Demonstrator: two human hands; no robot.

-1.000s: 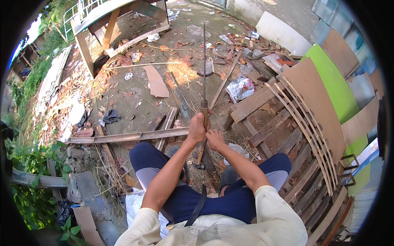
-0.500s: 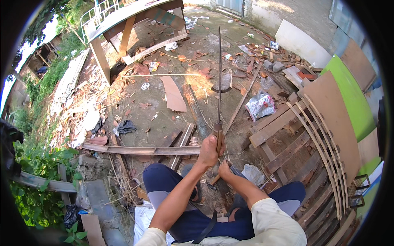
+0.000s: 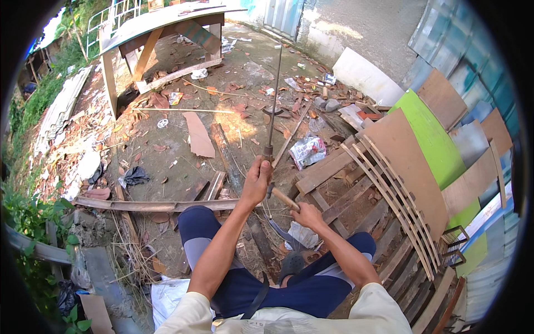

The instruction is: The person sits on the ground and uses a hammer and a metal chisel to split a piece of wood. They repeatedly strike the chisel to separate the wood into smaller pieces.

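Note:
Upright in front of me stands a long knife (image 3: 275,106) with a thin dark blade seen nearly edge-on. My left hand (image 3: 257,181) is closed round its wooden handle, blade pointing up and away. My right hand (image 3: 307,216) grips the wooden shaft of a hammer (image 3: 286,199). The dark hammer head is just below my left fist, close to the butt of the knife handle; whether they touch I cannot tell. Below the hammer, a dark curved strip (image 3: 280,229) lies near my foot, beside crumpled pale plastic (image 3: 303,235).
A slatted wooden pallet (image 3: 356,197) with bent bamboo strips (image 3: 389,195) lies to my right. A long grooved strip (image 3: 150,206) crosses the ground at my left knee. Farther off are a timber (image 3: 228,153), a brown board piece (image 3: 198,135) and a wooden table (image 3: 167,25).
My right hand has lifted the hammer from low by my feet to just under my left fist. The knife stays upright in my left hand. The view has swung right.

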